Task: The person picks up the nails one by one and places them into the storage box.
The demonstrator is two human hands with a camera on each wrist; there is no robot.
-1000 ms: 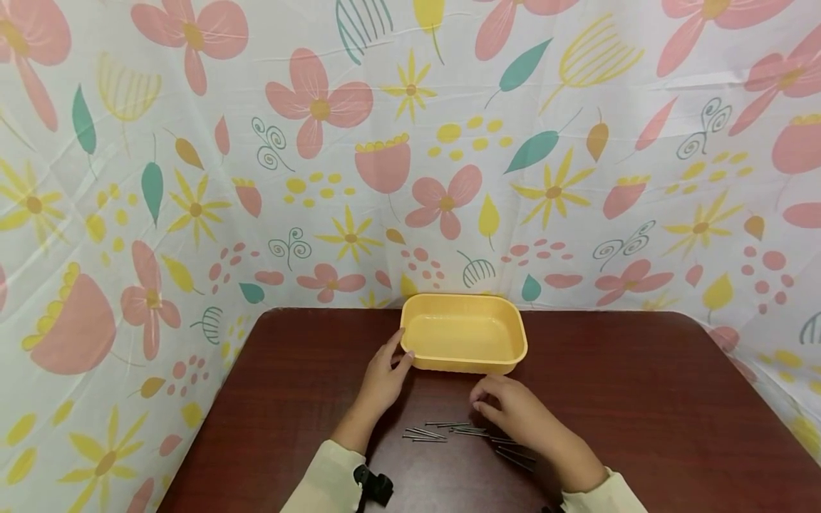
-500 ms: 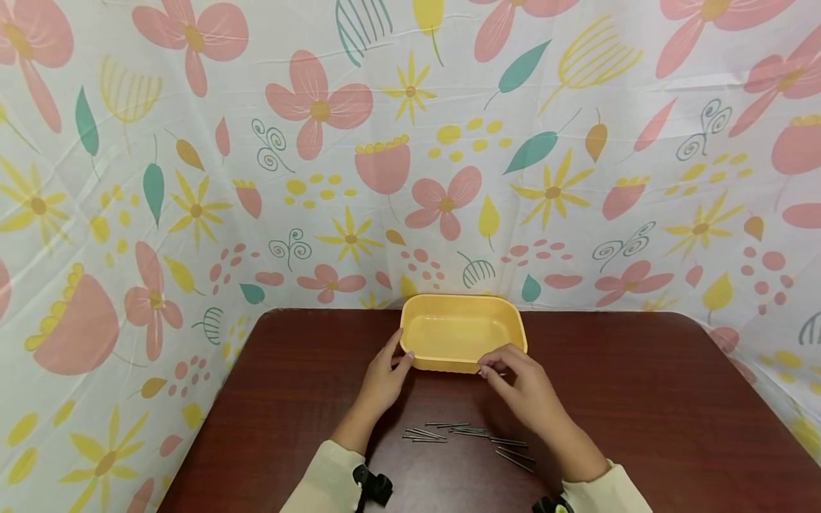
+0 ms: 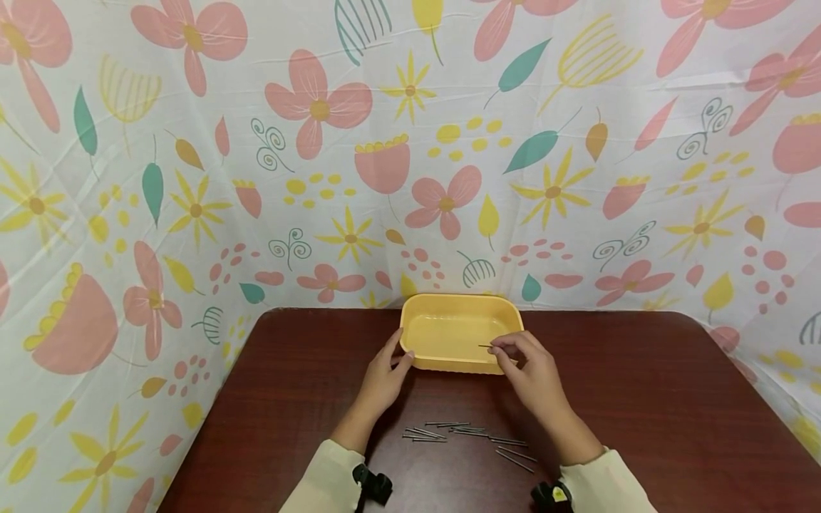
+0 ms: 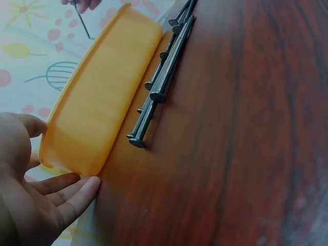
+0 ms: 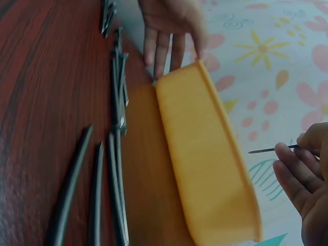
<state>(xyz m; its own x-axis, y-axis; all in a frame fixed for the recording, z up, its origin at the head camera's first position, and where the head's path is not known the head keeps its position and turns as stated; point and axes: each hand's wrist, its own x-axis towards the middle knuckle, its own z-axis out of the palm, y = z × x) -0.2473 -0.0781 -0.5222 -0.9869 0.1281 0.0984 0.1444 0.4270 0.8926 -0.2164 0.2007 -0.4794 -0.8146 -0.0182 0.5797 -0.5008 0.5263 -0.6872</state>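
A yellow plastic tray (image 3: 449, 364) stands at the far side of the table. My left hand (image 3: 381, 379) rests against its left end, the thumb at the rim and fairly straight fingers on the end wall, as the left wrist view shows (image 4: 43, 189). Over the tray's front right part, my right hand (image 3: 534, 370) pinches a thin metal nail (image 5: 262, 150) between thumb and fingers. The nail's pointed end sticks out to the left above the tray. Several loose nails (image 3: 468, 432) lie on the table in front of the tray, between my forearms.
The dark reddish-brown table (image 3: 641, 399) reaches back to a white cloth (image 3: 410, 235) printed with flowers and leaves, close behind the tray. Black wrist cameras (image 3: 372, 486) sit at both sleeves.
My right hand has risen from near the loose nails, forward and up to above the tray's right side, a nail now showing in its pinch. My left hand has stayed at the tray.
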